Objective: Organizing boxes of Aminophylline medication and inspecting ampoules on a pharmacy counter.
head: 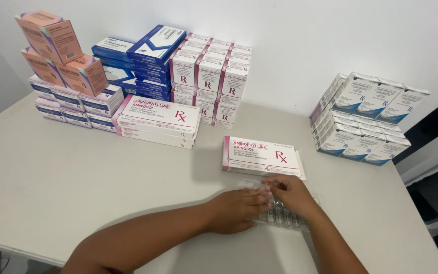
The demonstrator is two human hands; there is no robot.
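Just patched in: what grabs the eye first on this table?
Both hands, left hand and right hand, meet on a clear plastic ampoule tray at the near edge, just in front of a lone white-and-pink medicine box. Behind, stacked cartons line the wall: peach boxes far left, white-and-teal boxes right.

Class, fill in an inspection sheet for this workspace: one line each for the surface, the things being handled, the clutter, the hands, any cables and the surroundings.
Surface: pale table, bare in front on the left.
Things handled: clear plastic tray of small ampoules, lying flat under both hands; flat white-and-pink box just behind it.
Clutter: stack of like flat boxes; peach cartons; blue boxes; small white-and-pink boxes; white-and-blue boxes at right.
Hands: left hand and right hand both rest on the tray, fingertips meeting.
Cables: nothing seen.
Surroundings: plain white wall behind.
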